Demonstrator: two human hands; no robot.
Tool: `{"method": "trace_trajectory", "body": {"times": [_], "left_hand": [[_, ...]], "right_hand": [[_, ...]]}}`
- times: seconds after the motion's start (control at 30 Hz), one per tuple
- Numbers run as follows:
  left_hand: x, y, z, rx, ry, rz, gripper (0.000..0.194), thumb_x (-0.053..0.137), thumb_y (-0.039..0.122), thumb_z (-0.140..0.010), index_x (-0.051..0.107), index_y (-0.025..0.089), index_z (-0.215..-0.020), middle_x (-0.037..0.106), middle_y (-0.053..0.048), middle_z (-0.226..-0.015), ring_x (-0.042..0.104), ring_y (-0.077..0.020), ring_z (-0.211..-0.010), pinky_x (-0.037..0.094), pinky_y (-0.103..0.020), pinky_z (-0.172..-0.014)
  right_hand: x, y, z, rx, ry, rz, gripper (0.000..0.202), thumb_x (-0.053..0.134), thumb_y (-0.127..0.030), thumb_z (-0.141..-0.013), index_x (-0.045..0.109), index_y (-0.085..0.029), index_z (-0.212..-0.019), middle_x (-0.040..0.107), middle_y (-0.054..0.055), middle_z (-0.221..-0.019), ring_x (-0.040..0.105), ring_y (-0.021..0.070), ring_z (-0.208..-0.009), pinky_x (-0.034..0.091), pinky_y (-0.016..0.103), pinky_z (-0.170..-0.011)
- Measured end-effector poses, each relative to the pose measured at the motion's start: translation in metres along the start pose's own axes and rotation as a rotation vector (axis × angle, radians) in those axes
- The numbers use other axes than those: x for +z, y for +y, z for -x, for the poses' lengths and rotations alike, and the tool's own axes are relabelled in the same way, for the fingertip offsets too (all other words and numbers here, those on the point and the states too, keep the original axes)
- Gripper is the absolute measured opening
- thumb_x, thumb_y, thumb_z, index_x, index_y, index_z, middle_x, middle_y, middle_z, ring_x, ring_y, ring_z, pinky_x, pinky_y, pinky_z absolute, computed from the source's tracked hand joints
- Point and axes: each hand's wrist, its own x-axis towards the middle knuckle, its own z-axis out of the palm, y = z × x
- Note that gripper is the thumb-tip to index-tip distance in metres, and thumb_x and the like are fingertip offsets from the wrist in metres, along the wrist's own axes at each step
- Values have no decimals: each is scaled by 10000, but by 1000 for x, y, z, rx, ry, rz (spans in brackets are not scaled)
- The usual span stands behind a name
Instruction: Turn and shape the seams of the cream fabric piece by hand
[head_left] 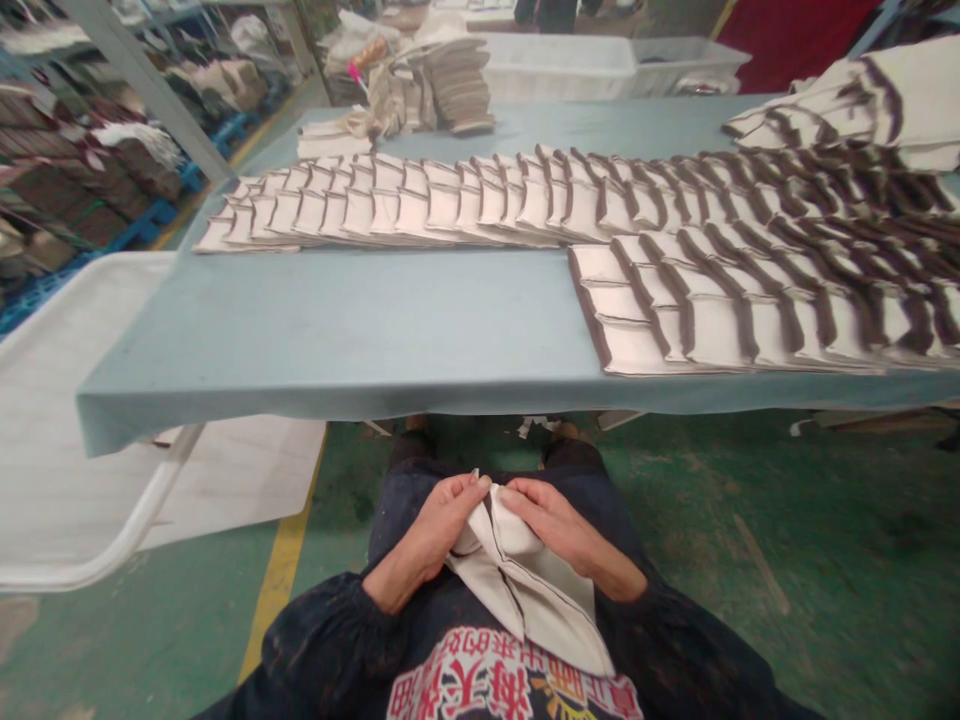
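Note:
Both my hands hold a cream fabric piece [536,600] with a dark seam line, low against my body below the table edge. My left hand [435,530] pinches its upper left corner. My right hand [559,525] grips the upper right part, fingertips meeting the left ones at the top. The fabric hangs down over my dark apron. On the table ahead lie long overlapping rows of similar cream pieces with brown edges [750,300], out of reach of both hands.
A blue-covered table [360,330] stands in front of me. A second row of pieces [420,205] runs across it, with stacks [450,85] behind. White bins [600,65] stand at the far end. A white tray cart [67,450] is left. Green floor with a yellow line lies below.

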Motion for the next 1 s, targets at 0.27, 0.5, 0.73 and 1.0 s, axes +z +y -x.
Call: {"method": "trace_trajectory", "body": {"times": [0.27,0.5,0.73,1.0], "left_hand": [[-3,-6,-4,4,5,25,524,895,603,-622,648,145,-681,605,30,-586,476,-73,-523,346,-194,-522],[-2,-4,-1,-1,5,34,527,908,604,-597,658,145,-669,635,19,-580,497,-77,-510,359,-194,-517],[0,-3,-2,-11,16,38,541,921,611,-558,658,148,-650,635,20,-556,495,-74,-490,351,-191,-502],[1,-2,0,-10,8,44,532,920,605,-570,668,145,-658,646,17,-566,503,-75,-498,358,-189,-507]], "right_hand": [[2,2,1,11,11,5,708,639,-878,-738,585,-175,-797,489,-25,-709,407,130,-663,303,281,-582],[1,2,2,-4,13,17,700,627,-882,-744,569,-185,-778,467,-30,-700,389,129,-660,290,284,-580],[1,3,2,2,15,25,734,617,-910,-715,571,-180,-781,456,-34,-701,378,127,-661,291,281,-581],[1,3,2,3,11,5,719,625,-892,-736,580,-176,-796,471,-32,-707,391,127,-663,299,278,-583]]}}
